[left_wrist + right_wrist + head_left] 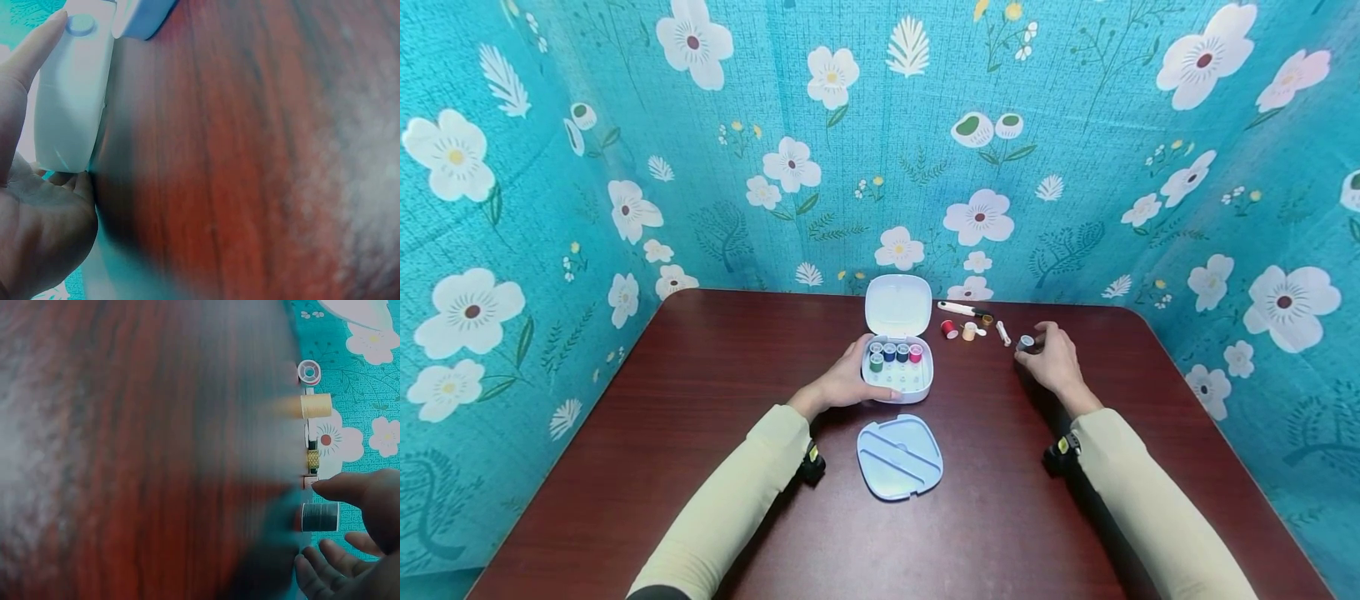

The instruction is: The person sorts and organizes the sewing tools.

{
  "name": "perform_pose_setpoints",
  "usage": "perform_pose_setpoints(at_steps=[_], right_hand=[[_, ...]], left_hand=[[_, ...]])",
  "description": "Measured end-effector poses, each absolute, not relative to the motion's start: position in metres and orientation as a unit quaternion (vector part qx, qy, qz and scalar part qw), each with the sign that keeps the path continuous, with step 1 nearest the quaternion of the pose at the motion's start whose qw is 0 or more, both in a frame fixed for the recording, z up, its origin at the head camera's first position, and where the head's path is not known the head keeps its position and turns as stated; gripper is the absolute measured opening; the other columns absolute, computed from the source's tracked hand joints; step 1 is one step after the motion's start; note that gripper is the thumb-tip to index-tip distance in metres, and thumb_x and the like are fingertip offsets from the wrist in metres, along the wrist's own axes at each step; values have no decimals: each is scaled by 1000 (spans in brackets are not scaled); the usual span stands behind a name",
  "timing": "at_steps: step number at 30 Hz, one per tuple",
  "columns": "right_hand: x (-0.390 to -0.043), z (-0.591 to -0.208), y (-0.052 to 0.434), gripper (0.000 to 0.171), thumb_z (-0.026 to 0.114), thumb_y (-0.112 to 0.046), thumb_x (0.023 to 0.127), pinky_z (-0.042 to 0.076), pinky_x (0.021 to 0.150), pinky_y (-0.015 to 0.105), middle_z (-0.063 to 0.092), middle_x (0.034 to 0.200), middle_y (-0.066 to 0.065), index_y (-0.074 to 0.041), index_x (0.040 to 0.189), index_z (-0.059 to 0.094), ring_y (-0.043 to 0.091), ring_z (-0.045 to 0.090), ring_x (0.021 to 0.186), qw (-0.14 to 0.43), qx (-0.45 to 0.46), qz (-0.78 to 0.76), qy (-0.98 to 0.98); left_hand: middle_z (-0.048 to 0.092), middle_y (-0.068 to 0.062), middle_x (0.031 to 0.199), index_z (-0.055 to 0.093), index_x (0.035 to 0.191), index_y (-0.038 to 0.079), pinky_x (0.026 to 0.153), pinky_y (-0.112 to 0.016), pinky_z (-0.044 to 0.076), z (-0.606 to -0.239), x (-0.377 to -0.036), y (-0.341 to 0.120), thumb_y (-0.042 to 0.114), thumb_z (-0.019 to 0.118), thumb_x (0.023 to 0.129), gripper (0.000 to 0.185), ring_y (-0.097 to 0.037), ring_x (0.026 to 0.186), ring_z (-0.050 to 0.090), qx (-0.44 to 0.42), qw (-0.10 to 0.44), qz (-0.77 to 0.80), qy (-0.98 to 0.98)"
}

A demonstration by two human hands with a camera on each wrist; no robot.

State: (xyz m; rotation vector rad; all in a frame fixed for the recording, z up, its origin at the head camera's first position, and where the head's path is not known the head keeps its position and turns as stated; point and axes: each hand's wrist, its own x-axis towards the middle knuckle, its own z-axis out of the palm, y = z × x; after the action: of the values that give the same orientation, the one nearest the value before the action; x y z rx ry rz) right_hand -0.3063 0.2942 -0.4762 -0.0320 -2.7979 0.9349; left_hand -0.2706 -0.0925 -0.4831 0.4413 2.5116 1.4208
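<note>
A white sewing box (901, 385) stands open in the middle of the table, lid (898, 304) up, with several coloured thread spools (895, 352) inside. My left hand (842, 382) grips the box's left side; in the left wrist view the palm (44, 231) cups the box wall (69, 106) and one finger lies along it. My right hand (1051, 357) hovers at a grey spool (1026, 342) on the table. In the right wrist view the thumb (350, 486) and fingers (325, 562) flank the grey spool (320, 517) with gaps showing.
A red spool (950, 330), a beige spool (969, 332), a small white piece (1003, 333) and a black-handled tool (962, 309) lie right of the lid. A pale blue divider tray (900, 457) lies nearer me. Floral blue walls enclose the dark red table (700, 433).
</note>
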Motion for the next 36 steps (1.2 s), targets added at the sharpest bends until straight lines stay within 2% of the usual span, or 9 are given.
perform_pose_setpoints(at_steps=[9, 15, 23, 30, 33, 36], right_hand=[[-311, -477, 291, 46, 75, -9, 89, 46, 93, 55, 63, 114, 30, 8, 127, 56, 43, 62, 103, 110, 5, 336, -936], [-313, -479, 290, 32, 71, -10, 93, 49, 88, 51, 66, 114, 28, 6, 120, 62, 39, 63, 101, 96, -4, 347, -933], [-311, -478, 289, 24, 70, -12, 94, 48, 85, 48, 68, 110, 24, 3, 112, 65, 37, 63, 100, 90, -11, 358, -929], [-307, -475, 290, 23, 68, -15, 96, 47, 78, 40, 70, 108, 21, 1, 112, 67, 33, 61, 96, 92, -17, 364, -927], [-306, -475, 290, 23, 68, -15, 96, 46, 76, 38, 70, 107, 21, 1, 112, 68, 32, 61, 94, 94, -11, 366, -926], [-305, -476, 289, 22, 68, -14, 96, 47, 75, 37, 71, 106, 21, 2, 111, 68, 32, 62, 93, 96, -5, 369, -924]], left_hand=[[42, -4, 141, 25, 157, 22, 110, -43, 38, -484, -270, -92, 47, 96, 67, 117, -22, 125, 45, 146, 111, 479, 858], [42, -6, 139, 27, 156, 20, 108, -43, 39, -482, -268, -92, 44, 95, 69, 113, -22, 124, 46, 154, 110, 487, 853], [43, -8, 139, 28, 155, 16, 108, -44, 38, -479, -266, -92, 42, 95, 69, 112, -24, 124, 46, 159, 104, 490, 851], [42, -10, 138, 27, 155, 17, 86, -38, 54, -480, -265, -93, 38, 96, 70, 111, -26, 120, 48, 158, 111, 502, 843], [42, -8, 139, 26, 155, 19, 94, -40, 51, -481, -266, -93, 41, 95, 70, 112, -24, 122, 47, 156, 111, 496, 847], [42, -5, 139, 26, 156, 20, 107, -41, 39, -482, -267, -93, 44, 95, 69, 113, -22, 124, 46, 155, 108, 487, 853]])
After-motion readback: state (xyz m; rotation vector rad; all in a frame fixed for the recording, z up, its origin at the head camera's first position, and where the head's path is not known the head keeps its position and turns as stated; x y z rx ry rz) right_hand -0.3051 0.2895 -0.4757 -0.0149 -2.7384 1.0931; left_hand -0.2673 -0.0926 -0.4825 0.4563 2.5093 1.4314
